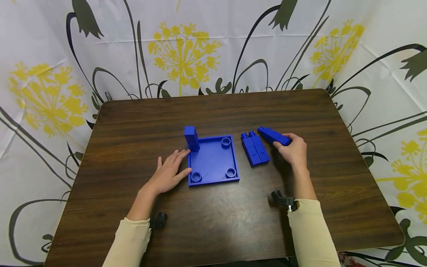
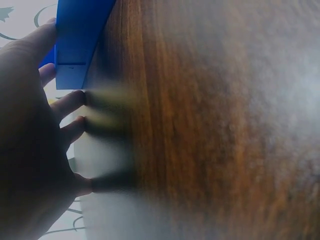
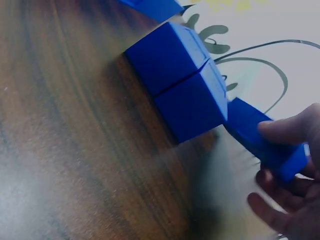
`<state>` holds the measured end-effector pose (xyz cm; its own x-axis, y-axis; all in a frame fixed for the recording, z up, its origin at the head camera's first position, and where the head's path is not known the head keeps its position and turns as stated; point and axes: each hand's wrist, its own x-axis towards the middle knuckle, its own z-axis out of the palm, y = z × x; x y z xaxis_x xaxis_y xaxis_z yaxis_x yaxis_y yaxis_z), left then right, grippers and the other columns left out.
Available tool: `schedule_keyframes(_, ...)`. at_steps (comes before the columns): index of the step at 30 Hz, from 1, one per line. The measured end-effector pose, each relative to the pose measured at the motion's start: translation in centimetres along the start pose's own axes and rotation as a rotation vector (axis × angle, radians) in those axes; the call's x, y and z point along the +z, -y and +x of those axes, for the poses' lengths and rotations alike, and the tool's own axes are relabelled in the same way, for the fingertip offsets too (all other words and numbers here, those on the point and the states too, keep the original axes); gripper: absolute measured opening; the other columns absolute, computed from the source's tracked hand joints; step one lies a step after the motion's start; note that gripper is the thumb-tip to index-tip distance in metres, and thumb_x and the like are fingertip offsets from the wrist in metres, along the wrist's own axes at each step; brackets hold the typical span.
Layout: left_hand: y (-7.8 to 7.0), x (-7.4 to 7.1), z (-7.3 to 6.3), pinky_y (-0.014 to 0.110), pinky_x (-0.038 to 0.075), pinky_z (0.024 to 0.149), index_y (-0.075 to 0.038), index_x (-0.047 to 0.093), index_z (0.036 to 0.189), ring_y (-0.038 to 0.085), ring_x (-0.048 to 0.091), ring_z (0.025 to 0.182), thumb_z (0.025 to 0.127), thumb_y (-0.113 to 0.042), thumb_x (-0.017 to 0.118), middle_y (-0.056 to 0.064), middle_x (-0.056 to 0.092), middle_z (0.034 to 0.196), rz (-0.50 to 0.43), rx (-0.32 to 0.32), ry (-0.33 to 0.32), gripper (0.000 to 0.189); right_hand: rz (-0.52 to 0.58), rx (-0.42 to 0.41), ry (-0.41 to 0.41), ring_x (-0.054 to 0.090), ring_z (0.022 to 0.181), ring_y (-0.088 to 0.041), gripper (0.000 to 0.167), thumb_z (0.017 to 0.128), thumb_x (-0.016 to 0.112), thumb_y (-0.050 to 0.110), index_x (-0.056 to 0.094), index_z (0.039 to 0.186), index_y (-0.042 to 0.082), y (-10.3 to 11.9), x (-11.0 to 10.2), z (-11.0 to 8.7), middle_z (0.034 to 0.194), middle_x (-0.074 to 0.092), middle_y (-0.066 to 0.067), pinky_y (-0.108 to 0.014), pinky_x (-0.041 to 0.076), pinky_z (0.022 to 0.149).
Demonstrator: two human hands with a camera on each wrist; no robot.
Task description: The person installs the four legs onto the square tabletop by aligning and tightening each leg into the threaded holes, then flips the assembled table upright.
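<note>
A shallow blue square tray point(image 1: 213, 159) lies on the table, with round sockets showing in three of its corners. At its far left corner stands an upright blue square leg point(image 1: 191, 138). My left hand point(image 1: 169, 172) is spread along the tray's left side, thumb and a fingertip touching its edge; in the left wrist view the tray's side point(image 2: 75, 60) shows by the fingers. My right hand point(image 1: 295, 150) pinches the near end of a blue leg point(image 1: 271, 135) with a round knob at its far end. Beside it, two similar legs point(image 1: 255, 149) lie side by side.
The brown wooden table point(image 1: 213, 218) fills the space under both hands. A white curtain point(image 1: 126, 55) with yellow and grey flowers hangs behind and around it. Each wrist carries a black camera mount point(image 1: 282, 199).
</note>
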<state>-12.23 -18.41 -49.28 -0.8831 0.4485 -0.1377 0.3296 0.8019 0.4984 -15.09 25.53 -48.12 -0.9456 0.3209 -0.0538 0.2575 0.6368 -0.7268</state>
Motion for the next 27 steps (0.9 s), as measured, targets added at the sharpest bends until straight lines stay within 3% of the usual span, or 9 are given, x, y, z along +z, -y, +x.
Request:
schedule_keyframes(3, 0.1, 0.0, 0.0, 0.074, -0.002, 0.104, -0.028, 0.020, 0.157, 0.033, 0.012, 0.148, 0.100, -0.052, 0.048, 0.009, 0.024, 0.160, -0.001, 0.004, -0.003, 0.068, 0.106, -0.026, -0.127, 0.062, 0.099, -0.035, 0.044, 0.084, 0.076, 0.030, 0.067, 0.116, 0.001, 0.3, -0.1, 0.2, 0.112, 0.067, -0.022, -0.045, 0.048, 0.086)
schedule_keyframes(6, 0.1, 0.1, 0.0, 0.075, -0.002, 0.104, -0.028, 0.021, 0.157, 0.033, 0.012, 0.148, 0.100, -0.052, 0.048, 0.009, 0.024, 0.160, -0.004, 0.009, -0.006, 0.068, 0.241, -0.059, -0.245, 0.064, 0.087, -0.024, 0.040, 0.082, 0.078, 0.028, 0.068, 0.108, -0.002, 0.8, -0.2, 0.3, 0.099, 0.069, -0.015, -0.031, 0.050, 0.076)
schedule_keyframes(11, 0.1, 0.0, 0.0, 0.074, -0.002, 0.104, -0.028, 0.021, 0.157, 0.032, 0.012, 0.148, 0.100, -0.054, 0.047, 0.009, 0.024, 0.160, -0.008, 0.010, -0.004, 0.068, 0.551, -0.143, -0.328, 0.056, 0.070, -0.011, 0.027, 0.080, 0.081, 0.017, 0.068, 0.096, -0.001, 2.0, -0.5, 0.6, 0.079, 0.062, 0.001, -0.018, 0.045, 0.065)
schedule_keyframes(16, 0.1, -0.1, 0.0, 0.074, -0.001, 0.104, -0.029, 0.020, 0.157, 0.032, 0.012, 0.148, 0.099, -0.055, 0.046, 0.008, 0.024, 0.160, -0.004, 0.007, -0.001, 0.068, 0.904, -0.217, -0.266, 0.053, 0.066, -0.009, 0.014, 0.080, 0.080, 0.005, 0.069, 0.088, 0.006, 4.1, -0.2, 0.9, 0.077, 0.062, 0.000, -0.020, 0.045, 0.063)
schedule_keyframes(19, 0.2, -0.1, 0.0, 0.074, -0.001, 0.104, -0.029, 0.020, 0.157, 0.032, 0.012, 0.148, 0.099, -0.056, 0.045, 0.009, 0.024, 0.160, -0.001, 0.007, -0.001, 0.069, 1.027, -0.235, -0.177, 0.056, 0.069, -0.011, 0.013, 0.082, 0.077, 0.001, 0.069, 0.089, 0.009, 5.4, 0.4, 1.1, 0.080, 0.062, -0.004, -0.021, 0.050, 0.066)
schedule_keyframes(22, 0.1, -0.1, 0.0, 0.074, -0.002, 0.105, -0.029, 0.020, 0.157, 0.032, 0.012, 0.148, 0.099, -0.056, 0.045, 0.009, 0.024, 0.160, -0.001, 0.007, -0.001, 0.068, 1.022, -0.268, -0.100, 0.058, 0.073, -0.013, 0.014, 0.084, 0.074, -0.001, 0.068, 0.094, 0.008, 6.5, 1.4, 1.1, 0.084, 0.063, -0.004, -0.023, 0.053, 0.067)
schedule_keyframes(27, 0.0, -0.1, 0.0, 0.074, -0.002, 0.104, -0.028, 0.020, 0.157, 0.033, 0.012, 0.148, 0.099, -0.054, 0.046, 0.010, 0.024, 0.160, -0.002, 0.005, 0.002, 0.069, 0.871, -0.363, 0.006, 0.058, 0.079, -0.013, 0.020, 0.088, 0.070, 0.000, 0.064, 0.106, -0.007, 8.7, 2.8, 0.5, 0.087, 0.064, 0.000, -0.023, 0.050, 0.072)
